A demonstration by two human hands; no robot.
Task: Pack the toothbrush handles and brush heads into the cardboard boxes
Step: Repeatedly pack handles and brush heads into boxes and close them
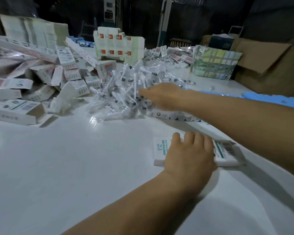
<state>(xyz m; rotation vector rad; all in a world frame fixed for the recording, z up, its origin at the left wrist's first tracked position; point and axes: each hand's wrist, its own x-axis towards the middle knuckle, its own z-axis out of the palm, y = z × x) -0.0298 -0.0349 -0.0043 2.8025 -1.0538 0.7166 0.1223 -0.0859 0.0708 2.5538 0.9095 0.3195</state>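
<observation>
My left hand [190, 153] lies over a small white cardboard box [161, 146] with teal print and a barcode, flat on the white table [75, 167]. Its fingers curl over the box's far edge. My right hand [161, 96] stretches left across the table into a heap of plastic-wrapped white brush heads [126, 92]. Its fingers look fairly straight and touch the wrappers at the heap's right side, with the fingertips partly hidden. Under my right forearm lies a row of wrapped white pieces [173, 116].
Many white printed boxes [41, 78] are piled at the left. Flat unfolded cartons [115, 44] stand at the back. A taped carton [214, 63] and a large brown cardboard box [268, 65] sit at the right. Blue gloves [261, 97] lie behind my right forearm.
</observation>
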